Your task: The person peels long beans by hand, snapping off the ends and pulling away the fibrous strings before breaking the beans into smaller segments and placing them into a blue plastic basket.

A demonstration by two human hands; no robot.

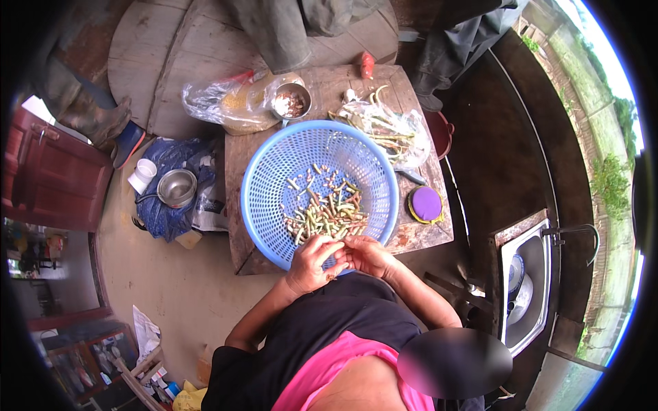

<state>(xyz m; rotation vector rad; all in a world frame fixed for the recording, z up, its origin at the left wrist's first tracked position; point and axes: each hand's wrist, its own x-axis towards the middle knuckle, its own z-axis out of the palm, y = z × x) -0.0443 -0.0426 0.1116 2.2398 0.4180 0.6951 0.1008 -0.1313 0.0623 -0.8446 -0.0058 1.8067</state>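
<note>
A blue plastic colander stands on a worn wooden table. Short pieces of bean pods and loose pale beans lie in its bottom. My left hand and my right hand meet over the colander's near rim, fingertips close together. Whatever small piece is between the fingers is too small to make out. Behind the colander, a plastic bag lies open with long bean pods on and in it.
A metal pot with dry contents and a plastic bag of yellow grains are at the back left. A purple-lidded jar and a knife handle sit right. A metal bowl rests on blue plastic; a sink is far right.
</note>
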